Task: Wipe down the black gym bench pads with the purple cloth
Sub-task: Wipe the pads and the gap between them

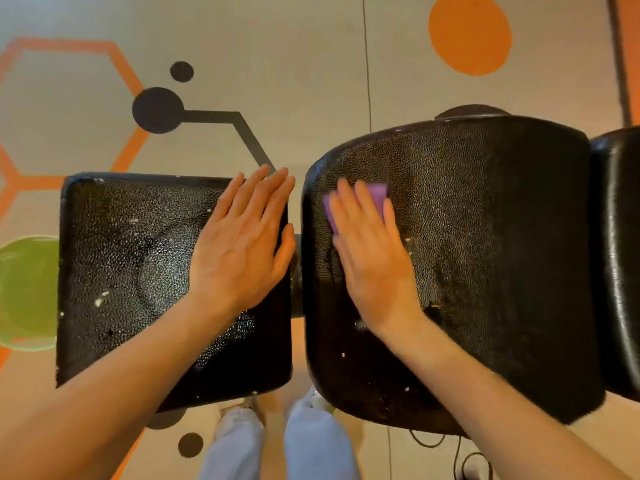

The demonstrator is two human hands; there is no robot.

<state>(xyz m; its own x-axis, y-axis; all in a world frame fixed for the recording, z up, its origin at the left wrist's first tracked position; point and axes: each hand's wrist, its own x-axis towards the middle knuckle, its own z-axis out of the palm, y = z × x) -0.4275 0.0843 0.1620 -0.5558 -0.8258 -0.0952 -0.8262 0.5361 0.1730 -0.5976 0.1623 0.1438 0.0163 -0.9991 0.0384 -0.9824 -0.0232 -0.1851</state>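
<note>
Two bench pads are lying side by side with a narrow gap between them, the left pad (131,271) beside the right pad (485,254). The left hand (242,244) is resting flat on the left pad's right edge, while the right hand (372,251) is pressing the cloth (377,195) onto the right pad's left part. A third pad (620,258) is sitting just right of the right pad.

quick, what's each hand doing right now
Left hand: open, flat on the left bench pad, holding nothing.
Right hand: open, straight fingers pressing the purple cloth onto the right bench pad.
</note>
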